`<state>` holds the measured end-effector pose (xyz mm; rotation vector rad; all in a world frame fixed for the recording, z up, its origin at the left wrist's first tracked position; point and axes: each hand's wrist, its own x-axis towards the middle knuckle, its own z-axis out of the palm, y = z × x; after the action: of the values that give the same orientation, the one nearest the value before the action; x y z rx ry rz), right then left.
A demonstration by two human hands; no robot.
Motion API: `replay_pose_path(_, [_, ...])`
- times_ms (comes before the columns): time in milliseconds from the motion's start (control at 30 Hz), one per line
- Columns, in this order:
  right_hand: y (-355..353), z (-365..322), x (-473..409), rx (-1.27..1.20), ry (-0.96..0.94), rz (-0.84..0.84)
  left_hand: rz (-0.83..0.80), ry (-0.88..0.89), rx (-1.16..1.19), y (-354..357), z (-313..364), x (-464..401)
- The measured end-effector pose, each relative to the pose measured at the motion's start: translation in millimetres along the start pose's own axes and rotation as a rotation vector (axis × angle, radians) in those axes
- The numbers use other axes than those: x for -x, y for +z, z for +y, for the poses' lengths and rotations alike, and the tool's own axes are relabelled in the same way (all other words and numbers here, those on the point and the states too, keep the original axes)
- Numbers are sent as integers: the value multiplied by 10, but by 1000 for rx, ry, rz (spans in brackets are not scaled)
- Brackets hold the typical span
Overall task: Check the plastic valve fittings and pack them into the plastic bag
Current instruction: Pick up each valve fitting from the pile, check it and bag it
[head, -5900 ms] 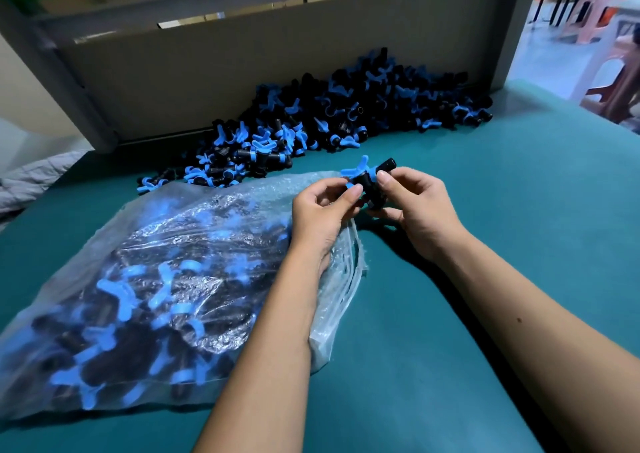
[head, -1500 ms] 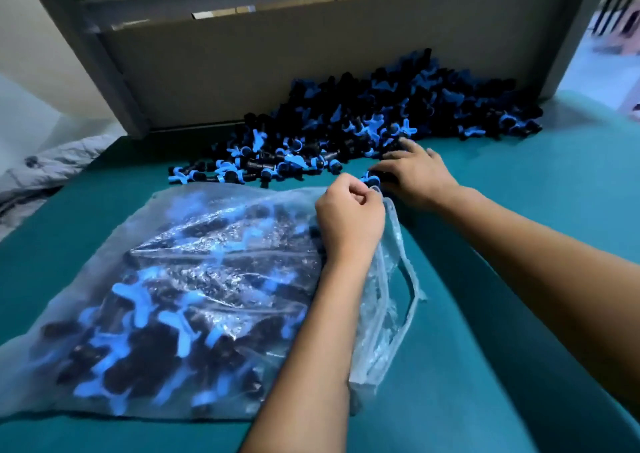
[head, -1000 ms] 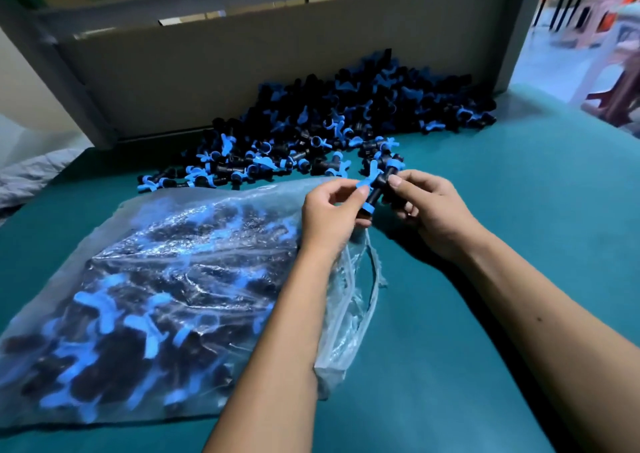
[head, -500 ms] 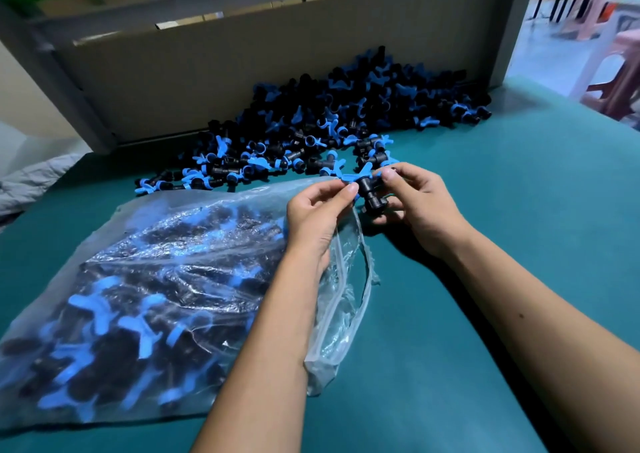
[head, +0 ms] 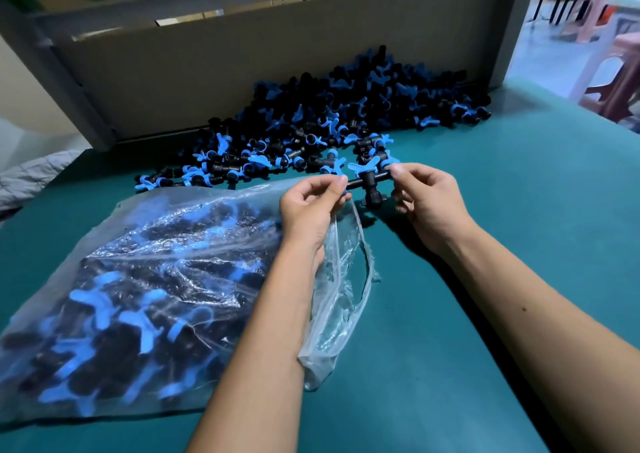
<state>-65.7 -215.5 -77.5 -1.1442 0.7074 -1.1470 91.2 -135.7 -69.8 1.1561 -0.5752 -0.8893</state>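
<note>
A black valve fitting with a blue butterfly handle [head: 369, 180] is held level above the table between both hands. My left hand [head: 311, 206] pinches its left end, and my right hand [head: 427, 199] pinches its right end. A clear plastic bag [head: 145, 290], stuffed with black and blue fittings, lies on the table at the left under my left forearm. Its open mouth [head: 346, 262] sits just below my left hand. A big heap of loose fittings [head: 332, 123] lies behind the hands against the back board.
The green table top [head: 485, 244] stretches to the right and front. A cardboard back board [head: 242, 64] and grey frame close off the far side. Pink plastic stools [head: 616, 71] stand on the floor beyond the table's right edge.
Both hands have turned the fitting from tilted to level and moved apart to its two ends. The bag and heap have stayed put.
</note>
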Motion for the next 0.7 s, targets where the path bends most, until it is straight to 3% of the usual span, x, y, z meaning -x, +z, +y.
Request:
replay_pose_path(100, [55, 35, 59, 250, -85, -135, -21, 9, -99, 38, -61, 29])
replay_pose_path(200, [67, 22, 68, 254, -86, -140, -17, 21, -100, 22, -60, 27])
replay_pose_path(333, [21, 4, 13, 3, -39, 141, 64, 43, -40, 1, 6, 24])
replay_pose_path(400, [4, 6, -15, -9, -53, 223, 125, 46, -4, 8, 30, 40])
replay_pose_path(600, [114, 60, 93, 614, -262, -111, 123, 73, -2, 88, 20, 105])
replay_pose_path(700, [132, 47, 104, 635, -329, -105, 90, 102, -41, 121, 36, 116])
